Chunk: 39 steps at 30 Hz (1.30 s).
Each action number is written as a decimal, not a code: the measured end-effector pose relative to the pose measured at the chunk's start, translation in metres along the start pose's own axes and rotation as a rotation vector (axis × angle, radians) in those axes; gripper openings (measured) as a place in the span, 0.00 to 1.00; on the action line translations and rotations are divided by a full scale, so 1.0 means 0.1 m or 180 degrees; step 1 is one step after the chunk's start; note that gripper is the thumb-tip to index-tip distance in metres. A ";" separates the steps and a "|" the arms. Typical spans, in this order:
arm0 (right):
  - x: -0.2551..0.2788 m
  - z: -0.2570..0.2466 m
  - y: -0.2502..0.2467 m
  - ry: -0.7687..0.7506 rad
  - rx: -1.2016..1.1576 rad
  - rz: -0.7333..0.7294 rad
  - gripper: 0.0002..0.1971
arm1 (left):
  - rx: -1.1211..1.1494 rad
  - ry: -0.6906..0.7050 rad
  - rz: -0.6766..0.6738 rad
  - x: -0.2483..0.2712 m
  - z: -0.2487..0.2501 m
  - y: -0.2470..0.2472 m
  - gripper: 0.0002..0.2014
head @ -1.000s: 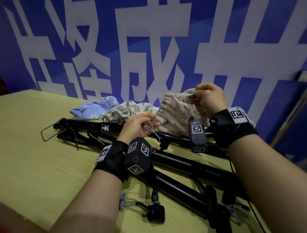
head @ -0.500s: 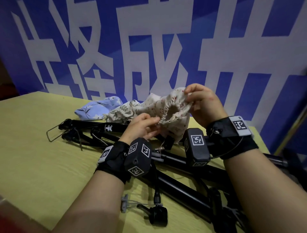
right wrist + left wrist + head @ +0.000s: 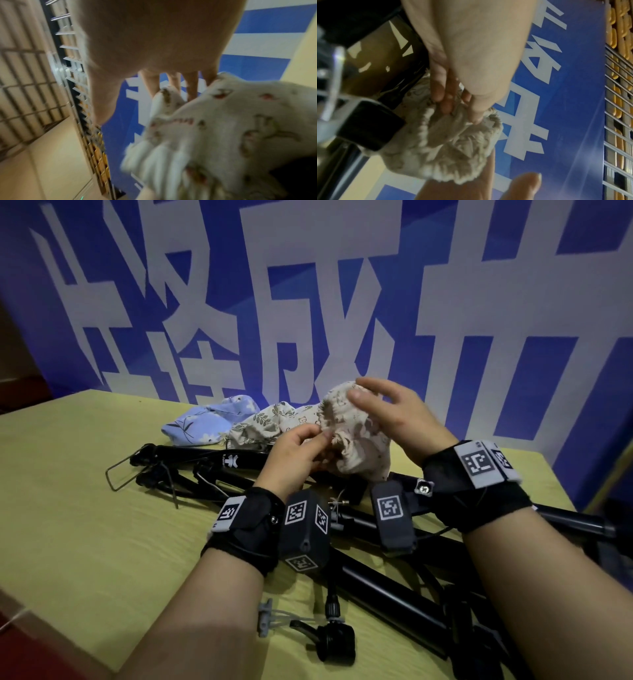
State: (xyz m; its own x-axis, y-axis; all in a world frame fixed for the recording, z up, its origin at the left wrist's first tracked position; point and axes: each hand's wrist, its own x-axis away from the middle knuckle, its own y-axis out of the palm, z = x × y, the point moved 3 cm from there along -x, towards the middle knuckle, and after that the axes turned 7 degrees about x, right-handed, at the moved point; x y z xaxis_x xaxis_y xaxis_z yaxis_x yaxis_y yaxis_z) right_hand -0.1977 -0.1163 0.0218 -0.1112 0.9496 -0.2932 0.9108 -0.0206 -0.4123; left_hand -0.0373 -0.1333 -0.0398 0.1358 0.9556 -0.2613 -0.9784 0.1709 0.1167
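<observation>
A beige printed fabric pouch [image 3: 363, 446] with a gathered rim is held up over the table between both hands. My left hand [image 3: 320, 436] pinches the near side of the rim; the left wrist view shows the thumb and fingers closed on the ruffled edge [image 3: 453, 112] of the pouch [image 3: 447, 148]. My right hand [image 3: 376, 402] lies over the top and far side of the pouch. In the right wrist view its fingers [image 3: 192, 86] run straight behind the pouch [image 3: 231, 128] and its thumb stands apart from the cloth.
Several black tripod tubes [image 3: 394, 577] and a clamp knob [image 3: 334, 642] lie across the yellow table [image 3: 85, 525] under my wrists. A blue floral pouch [image 3: 209, 422] and a leaf-print pouch [image 3: 263, 422] lie at the back. A blue banner wall [image 3: 513, 371] stands behind.
The pouch rose off the black tubes. My left hand left the tubes and took the pouch's rim. My right hand's curled grip on the rim loosened to straight fingers.
</observation>
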 end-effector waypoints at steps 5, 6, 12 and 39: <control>0.05 -0.08 0.12 -0.0069 0.1059 0.0079 0.36 | 0.0860 -0.0034 -0.0025 -0.04 0.03 0.02 0.10; 0.05 -0.05 0.10 -0.0015 0.1124 0.0243 0.28 | 0.0930 -0.0020 -0.0002 -0.04 0.05 0.01 0.10; 0.04 0.06 -0.03 0.0443 0.2225 0.0746 0.11 | 0.0461 0.0206 0.0398 -0.08 0.13 -0.14 0.08; 0.60 -0.91 0.11 -0.0060 0.2044 0.0522 0.29 | -0.0322 -0.0105 0.0313 0.65 1.36 -0.33 0.05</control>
State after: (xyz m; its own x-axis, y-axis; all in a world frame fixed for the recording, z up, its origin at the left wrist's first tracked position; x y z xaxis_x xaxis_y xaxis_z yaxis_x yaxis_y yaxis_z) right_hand -0.1579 -0.0313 0.0785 -0.0034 0.9127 -0.4085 0.4993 -0.3524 -0.7915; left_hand 0.0255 -0.0448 0.0698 0.0419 0.9743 -0.2215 -0.9977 0.0526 0.0427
